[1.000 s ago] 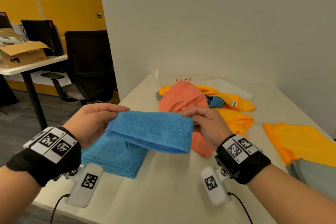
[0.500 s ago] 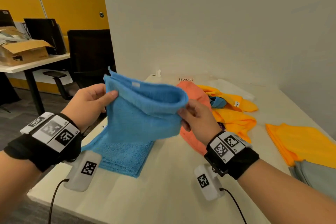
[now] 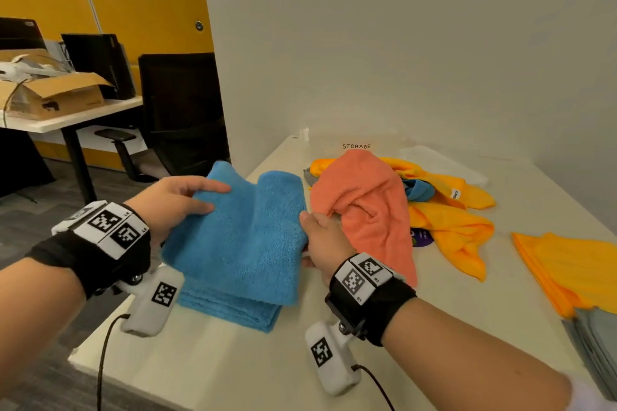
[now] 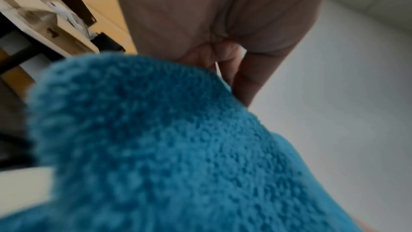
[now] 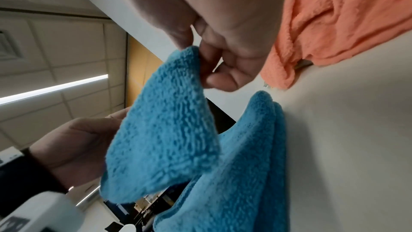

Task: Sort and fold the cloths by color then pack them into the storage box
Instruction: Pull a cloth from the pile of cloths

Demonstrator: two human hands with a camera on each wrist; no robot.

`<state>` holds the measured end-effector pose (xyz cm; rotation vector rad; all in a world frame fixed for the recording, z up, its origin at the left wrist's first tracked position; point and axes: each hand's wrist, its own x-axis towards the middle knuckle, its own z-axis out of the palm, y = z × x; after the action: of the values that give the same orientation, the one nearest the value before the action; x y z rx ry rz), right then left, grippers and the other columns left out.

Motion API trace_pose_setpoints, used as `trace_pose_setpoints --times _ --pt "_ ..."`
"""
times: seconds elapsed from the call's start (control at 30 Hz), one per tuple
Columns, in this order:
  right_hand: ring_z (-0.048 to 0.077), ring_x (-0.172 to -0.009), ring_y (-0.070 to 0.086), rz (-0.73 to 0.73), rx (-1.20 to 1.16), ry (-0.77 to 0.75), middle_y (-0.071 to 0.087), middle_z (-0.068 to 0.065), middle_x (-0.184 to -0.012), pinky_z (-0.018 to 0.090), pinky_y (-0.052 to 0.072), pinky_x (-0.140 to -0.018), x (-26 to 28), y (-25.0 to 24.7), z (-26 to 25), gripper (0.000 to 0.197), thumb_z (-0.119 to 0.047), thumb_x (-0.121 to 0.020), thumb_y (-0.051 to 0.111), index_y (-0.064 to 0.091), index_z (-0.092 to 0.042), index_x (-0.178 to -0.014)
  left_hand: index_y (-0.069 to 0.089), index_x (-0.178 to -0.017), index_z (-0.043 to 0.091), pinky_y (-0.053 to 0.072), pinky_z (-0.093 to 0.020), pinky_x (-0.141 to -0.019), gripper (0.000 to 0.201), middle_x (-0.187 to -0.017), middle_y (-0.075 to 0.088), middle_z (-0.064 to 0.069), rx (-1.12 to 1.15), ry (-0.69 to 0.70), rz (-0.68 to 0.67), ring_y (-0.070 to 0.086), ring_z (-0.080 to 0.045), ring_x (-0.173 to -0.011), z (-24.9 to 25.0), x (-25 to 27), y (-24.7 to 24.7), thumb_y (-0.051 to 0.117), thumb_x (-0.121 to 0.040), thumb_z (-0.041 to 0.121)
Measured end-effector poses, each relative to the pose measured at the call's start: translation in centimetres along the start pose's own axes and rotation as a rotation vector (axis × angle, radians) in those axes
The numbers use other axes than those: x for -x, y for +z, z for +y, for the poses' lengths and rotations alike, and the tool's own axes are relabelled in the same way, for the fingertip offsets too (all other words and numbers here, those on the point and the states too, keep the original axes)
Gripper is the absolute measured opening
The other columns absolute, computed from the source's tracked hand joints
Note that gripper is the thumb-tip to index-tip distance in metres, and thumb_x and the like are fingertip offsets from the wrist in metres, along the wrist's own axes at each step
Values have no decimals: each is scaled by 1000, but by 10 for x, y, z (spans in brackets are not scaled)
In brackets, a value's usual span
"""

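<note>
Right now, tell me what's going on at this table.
A person is folding cloths by color. Both hands hold a folded blue cloth over a blue pile on the table: the left hand grips its left side, and the right hand pinches its right edge. An orange-pink cloth and yellow cloths lie unfolded behind; folded yellow and grey stacks sit to the right.

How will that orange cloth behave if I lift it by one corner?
Likely floppy: the orange cloth lies crumpled in soft folds. Probably light and not slippery, given its fluffy pile. It may drag the yellow cloths it overlaps.
</note>
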<state>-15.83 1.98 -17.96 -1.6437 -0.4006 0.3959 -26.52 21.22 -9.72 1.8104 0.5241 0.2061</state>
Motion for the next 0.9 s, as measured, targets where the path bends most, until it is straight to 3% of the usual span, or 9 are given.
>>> trace_pose_setpoints --times 0.1,0.17,0.27,0.3,0.37,0.43,0.63,0.77,0.9 --pt "26 -88 64 -73 -142 148 60 11 -111 38 56 -64 0 4 4 31 -29 -91 60 45 -15 -113 63 -120 26 55 -41 -85 49 -116 65 -9 -162 50 -59 65 -29 -101 -3 -13 -12 59 -86 -8" --pt "32 -104 61 -123 -141 169 53 10 -126 48 58 -69 2 7 14 54 -9 -84 65 33 -26 -125 53 -127 39 47 -38 -99 61 -128 57 -1 -529 54 -129 60 -21 -107 -15 -26 -18 66 -83 -1" --pt "35 -113 55 -180 18 152 47 -3 -126 53 55 -73 6 13 29 96 4 -85 54 0 -54 -140 37 -142 38 35 -26 -103 72 -143 40 4 -949 25 -198 47 -16 -120 -36 -38 -13 66 -84 8" --pt "36 -110 56 -183 107 126 47 -2 -126 54 55 -72 5 14 32 98 5 -85 51 -1 -56 -141 32 -145 36 32 -26 -106 75 -147 35 3 -1014 29 -211 42 -17 -127 -44 -41 -10 65 -84 9" --pt "37 -109 55 -202 250 85 44 3 -133 57 56 -70 2 16 36 86 6 -85 47 19 -50 -145 25 -148 35 27 -28 -111 77 -153 27 3 -1078 36 -228 33 -17 -136 -55 -46 -5 62 -85 11" --pt "38 -113 53 -217 352 58 40 8 -139 56 56 -70 -1 17 38 69 6 -86 46 40 -34 -141 19 -150 34 23 -29 -114 78 -156 20 4 -1120 46 -236 28 -18 -140 -63 -51 -3 58 -86 10" --pt "36 -106 58 -193 644 19 46 12 -130 45 57 -75 -7 20 36 50 -2 -84 54 43 -10 -133 -6 -152 27 26 -29 -113 85 -159 9 -1 -1241 22 -235 26 -20 -142 -70 -58 5 50 -89 10" --pt "36 -86 65 -245 646 16 51 15 -120 38 57 -55 -6 22 38 34 -13 -81 63 48 -10 -110 -12 -151 24 29 -28 -111 89 -159 6 -4 -1301 2 -210 29 -22 -141 -75 -61 10 52 -90 9" --pt "25 -68 65 -306 536 80 55 15 -117 26 48 -43 -7 17 38 48 -29 -68 82 50 -19 -102 -6 -150 36 41 -27 -103 95 -158 5 -5 -1304 23 -158 39 -24 -134 -74 -64 8 57 -87 4"
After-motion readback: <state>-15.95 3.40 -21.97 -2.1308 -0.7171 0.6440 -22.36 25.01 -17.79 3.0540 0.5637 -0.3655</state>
